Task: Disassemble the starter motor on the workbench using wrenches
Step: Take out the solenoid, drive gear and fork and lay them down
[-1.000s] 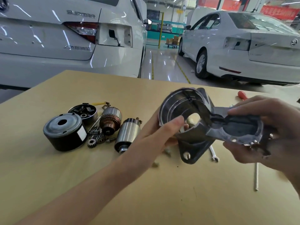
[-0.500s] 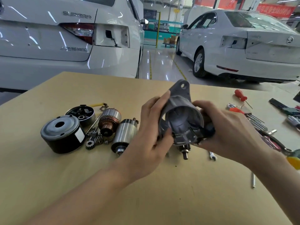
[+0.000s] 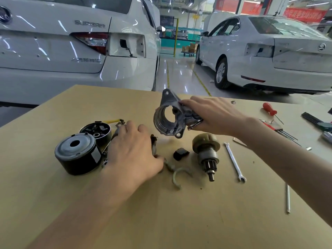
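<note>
Right hand (image 3: 213,115): fingers curled round the housing (image 3: 168,116), holding it above the counter (image 3: 197,212), bore facing the camera.
Left hand (image 3: 133,151): palm down, fingers loosely spread over parts on the counter; whether it grips any, I cannot tell.
Left parts: black can (image 3: 77,153) and end cap (image 3: 96,131), touching, just beside the left hand.
Under housing: drive gear (image 3: 206,151) on its side, black plug (image 3: 180,153), pale fork (image 3: 177,174).
Right: wrench (image 3: 234,162) beside the gear; rod (image 3: 288,198); screwdriver (image 3: 269,108) well apart.
Room: bare counter along the near edge.
Behind: 2 white cars (image 3: 71,51).
</note>
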A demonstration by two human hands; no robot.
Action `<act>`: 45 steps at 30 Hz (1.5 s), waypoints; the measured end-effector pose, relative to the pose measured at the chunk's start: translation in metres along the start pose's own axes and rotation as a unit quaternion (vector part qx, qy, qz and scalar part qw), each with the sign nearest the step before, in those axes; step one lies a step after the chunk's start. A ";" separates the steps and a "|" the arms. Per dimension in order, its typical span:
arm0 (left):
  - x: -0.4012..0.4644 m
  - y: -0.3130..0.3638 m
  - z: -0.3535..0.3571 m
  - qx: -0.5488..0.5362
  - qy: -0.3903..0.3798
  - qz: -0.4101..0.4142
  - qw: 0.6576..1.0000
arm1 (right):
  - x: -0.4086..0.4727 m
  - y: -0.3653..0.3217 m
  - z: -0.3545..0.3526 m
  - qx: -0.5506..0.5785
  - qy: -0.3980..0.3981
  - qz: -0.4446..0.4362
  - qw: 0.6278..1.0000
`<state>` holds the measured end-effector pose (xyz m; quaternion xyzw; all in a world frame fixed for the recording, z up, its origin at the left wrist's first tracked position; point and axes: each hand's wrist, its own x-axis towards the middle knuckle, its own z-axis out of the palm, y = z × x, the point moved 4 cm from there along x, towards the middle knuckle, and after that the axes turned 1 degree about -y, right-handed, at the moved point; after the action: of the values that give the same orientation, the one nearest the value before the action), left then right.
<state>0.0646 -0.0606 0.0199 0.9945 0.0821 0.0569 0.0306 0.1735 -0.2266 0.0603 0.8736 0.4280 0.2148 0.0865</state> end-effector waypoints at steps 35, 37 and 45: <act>0.007 -0.010 0.007 0.026 0.050 -0.010 0.998 | -0.125 0.040 0.042 0.348 -0.153 0.506 0.774; 0.007 -0.011 0.007 0.013 0.028 -0.012 0.999 | -0.126 0.039 0.044 0.315 -0.132 0.497 0.797; 0.004 -0.007 0.014 -0.004 0.000 -0.010 1.000 | -0.126 0.021 0.039 0.248 -0.028 0.416 0.874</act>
<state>0.0690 -0.0541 0.0062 0.9935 0.0919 0.0572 0.0354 0.1377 -0.3376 -0.0057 0.9695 0.0616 0.0928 -0.2184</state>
